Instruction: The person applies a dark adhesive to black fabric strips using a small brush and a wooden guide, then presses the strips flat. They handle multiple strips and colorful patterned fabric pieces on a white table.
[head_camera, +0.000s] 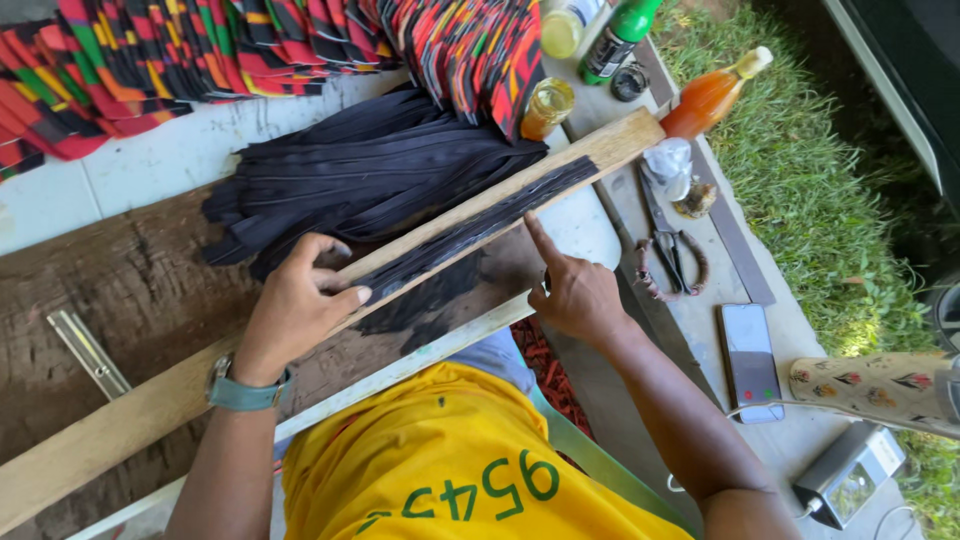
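Observation:
A long pale wooden plank lies slantwise across the worktable. A black strip lies flat along its upper half. My left hand, with a teal watch on the wrist, presses down on the plank at the strip's lower end. My right hand rests at the plank's lower edge, its forefinger stretched out and touching the strip's edge. Behind the plank lies a heap of black strips. Neither hand grips anything.
Bright red, black, yellow and green patterned fabric pieces are stacked at the back. Bottles and a jar, scissors, a phone, a metal ruler and a power bank lie about. Grass borders the table on the right.

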